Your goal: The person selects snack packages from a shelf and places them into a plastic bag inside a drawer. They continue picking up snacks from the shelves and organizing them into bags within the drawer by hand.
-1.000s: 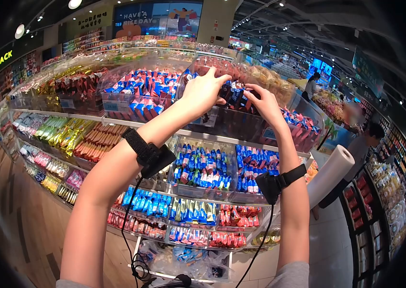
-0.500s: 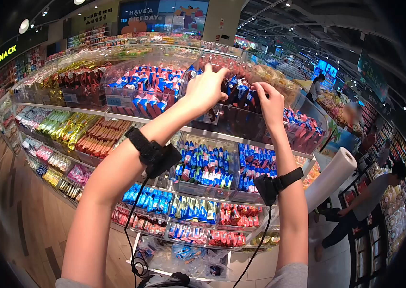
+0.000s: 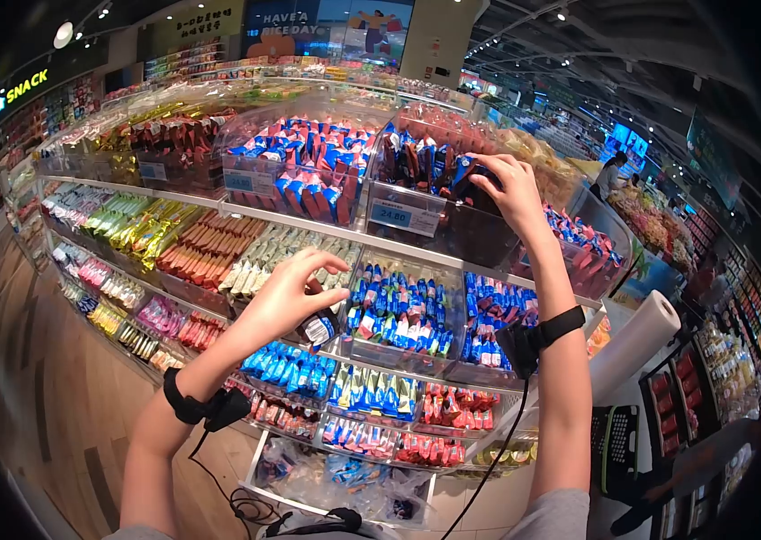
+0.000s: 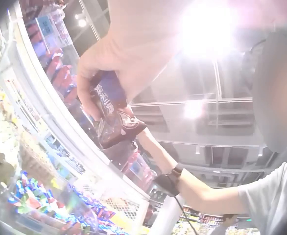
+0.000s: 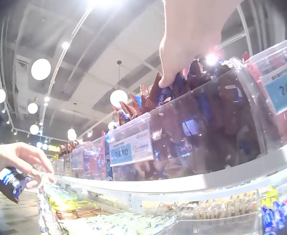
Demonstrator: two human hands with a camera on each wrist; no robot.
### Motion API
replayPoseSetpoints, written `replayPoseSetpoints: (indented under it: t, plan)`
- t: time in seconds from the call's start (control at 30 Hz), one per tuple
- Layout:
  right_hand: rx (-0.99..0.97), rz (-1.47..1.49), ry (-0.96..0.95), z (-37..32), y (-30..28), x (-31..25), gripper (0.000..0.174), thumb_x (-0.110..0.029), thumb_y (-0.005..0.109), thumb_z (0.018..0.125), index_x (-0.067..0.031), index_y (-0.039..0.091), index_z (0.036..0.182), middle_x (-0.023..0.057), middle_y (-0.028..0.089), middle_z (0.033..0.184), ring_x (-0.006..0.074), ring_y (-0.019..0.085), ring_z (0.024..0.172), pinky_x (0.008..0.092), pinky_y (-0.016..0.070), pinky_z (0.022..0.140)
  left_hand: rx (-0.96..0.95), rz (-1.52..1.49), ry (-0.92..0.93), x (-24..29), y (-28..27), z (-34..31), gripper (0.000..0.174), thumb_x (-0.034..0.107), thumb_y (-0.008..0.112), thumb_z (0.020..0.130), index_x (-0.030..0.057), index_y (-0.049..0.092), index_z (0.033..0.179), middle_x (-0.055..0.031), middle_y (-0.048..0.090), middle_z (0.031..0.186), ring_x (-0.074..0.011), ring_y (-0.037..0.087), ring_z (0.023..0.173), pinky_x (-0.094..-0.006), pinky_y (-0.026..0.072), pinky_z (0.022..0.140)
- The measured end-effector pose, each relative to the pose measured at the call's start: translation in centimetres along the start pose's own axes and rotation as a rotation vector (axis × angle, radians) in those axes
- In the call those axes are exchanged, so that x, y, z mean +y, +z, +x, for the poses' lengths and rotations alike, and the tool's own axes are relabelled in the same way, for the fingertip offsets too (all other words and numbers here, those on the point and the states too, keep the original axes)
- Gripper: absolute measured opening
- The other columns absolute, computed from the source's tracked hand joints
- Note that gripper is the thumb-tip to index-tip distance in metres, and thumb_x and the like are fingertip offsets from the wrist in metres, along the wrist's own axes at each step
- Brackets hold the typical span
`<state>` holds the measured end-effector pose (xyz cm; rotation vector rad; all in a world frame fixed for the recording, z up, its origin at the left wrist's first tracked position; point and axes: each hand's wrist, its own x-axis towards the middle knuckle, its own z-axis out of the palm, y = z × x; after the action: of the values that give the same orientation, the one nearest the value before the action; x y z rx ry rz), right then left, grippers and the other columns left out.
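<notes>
My left hand [image 3: 308, 301] hangs in front of the second shelf and grips a dark blue snack packet [image 3: 318, 329]. The left wrist view shows its fingers curled round that packet [image 4: 110, 113]. Higher up, my right hand [image 3: 487, 180] reaches into the clear top bin [image 3: 416, 220], which carries a 24.80 price tag. Its fingers curl on one of the blue and dark packets [image 3: 418, 162] piled there. From the right wrist view, the fingertips [image 5: 169, 78] dig into the pile, and the left hand [image 5: 21, 159] with its packet [image 5: 9, 182] sits far lower left.
Tiered shelves of clear bins full of coloured sweets [image 3: 218, 243] curve off to the left. A white paper roll [image 3: 637, 342] sticks out at the right end, with a black basket [image 3: 615, 436] below. Plastic bags [image 3: 344, 481] lie under the bottom shelf. Wooden floor [image 3: 56, 396] runs along the left.
My left hand has left the top bin and dropped to the second shelf, carrying a dark packet. The right hand stays in the bin.
</notes>
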<state>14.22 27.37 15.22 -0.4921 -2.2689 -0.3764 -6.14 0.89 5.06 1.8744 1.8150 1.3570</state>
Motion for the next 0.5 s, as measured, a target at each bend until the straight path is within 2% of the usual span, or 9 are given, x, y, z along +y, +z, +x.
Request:
replayPoseSetpoints:
  t: [0.03,0.13,0.17,0.27,0.3,0.43,0.47,0.5]
  plan:
    - [0.062,-0.009,0.003,0.1,0.5,0.1,0.031,-0.032,0.059,0.082,-0.0130,0.062,0.106,0.0078,0.061,0.101,0.0235,0.054,0.098,0.0364,0.0360,0.089,-0.006,0.009,-0.017,-0.6,-0.2,-0.4,0.028,0.017,0.067,0.078,0.0045,0.059,0.102,-0.0063,0.056,0.100,-0.0117,0.056,0.082,-0.0237,0.0464,0.069]
    - [0.102,0.016,-0.082,0.9,0.9,0.2,0.031,-0.031,0.057,0.084,-0.0094,0.062,0.105,0.0085,0.061,0.102,0.0246,0.054,0.098,0.0358,0.0374,0.088,0.011,-0.028,-0.067,-1.6,-0.9,-1.6,0.026,0.015,0.065,0.079,0.0036,0.059,0.101,-0.0068,0.056,0.101,-0.0117,0.056,0.083,-0.0233,0.0464,0.069]
    - [0.053,0.126,-0.058,1.5,1.1,0.7,0.037,-0.036,0.056,0.084,-0.0067,0.060,0.106,0.0097,0.060,0.104,0.0262,0.054,0.098,0.0362,0.0386,0.087,0.014,-0.034,-0.063,-1.8,-1.2,-1.9,0.024,0.014,0.064,0.080,0.0028,0.059,0.101,-0.0064,0.056,0.100,-0.0109,0.055,0.083,-0.0237,0.0464,0.069]
    - [0.149,0.040,-0.024,2.1,0.6,-2.8,0.045,-0.043,0.058,0.081,-0.0068,0.059,0.108,0.0103,0.060,0.106,0.0268,0.054,0.101,0.0374,0.0391,0.089,0.026,-0.090,-0.061,-2.3,-1.7,-2.4,0.023,0.014,0.064,0.081,0.0018,0.059,0.100,-0.0056,0.057,0.098,-0.0106,0.055,0.083,-0.0237,0.0463,0.068]
    - [0.159,-0.004,-0.043,2.3,1.2,-3.1,0.053,-0.048,0.060,0.077,-0.0065,0.057,0.110,0.0101,0.059,0.109,0.0266,0.053,0.103,0.0376,0.0389,0.091,0.013,-0.091,-0.090,-2.1,-2.0,-2.5,0.023,0.014,0.063,0.081,0.0015,0.059,0.100,-0.0056,0.058,0.098,-0.0108,0.056,0.083,-0.0235,0.0462,0.069]
    - [0.158,0.018,-0.137,2.5,2.4,-4.2,0.050,-0.041,0.066,0.073,-0.0071,0.057,0.109,0.0093,0.059,0.111,0.0260,0.053,0.105,0.0369,0.0395,0.091,0.022,-0.078,-0.090,-2.4,-2.2,-2.8,0.023,0.015,0.063,0.082,0.0024,0.060,0.100,-0.0057,0.058,0.098,-0.0104,0.056,0.088,-0.0239,0.0458,0.071]
    - [0.098,0.038,-0.149,2.4,2.2,-4.4,0.048,-0.038,0.067,0.073,-0.0077,0.057,0.109,0.0096,0.059,0.111,0.0261,0.053,0.105,0.0371,0.0391,0.092,0.024,-0.072,-0.069,-2.7,-2.1,-2.9,0.023,0.016,0.063,0.082,0.0026,0.060,0.100,-0.0054,0.058,0.097,-0.0103,0.055,0.089,-0.0238,0.0456,0.070]
    - [0.103,0.077,-0.155,2.1,2.4,-4.1,0.048,-0.037,0.068,0.073,-0.0078,0.057,0.109,0.0097,0.059,0.109,0.0264,0.053,0.105,0.0375,0.0389,0.092,0.039,-0.076,-0.049,-3.0,-1.9,-2.9,0.023,0.017,0.063,0.081,0.0032,0.060,0.099,-0.0071,0.058,0.097,-0.0129,0.057,0.083,-0.0255,0.0469,0.070]
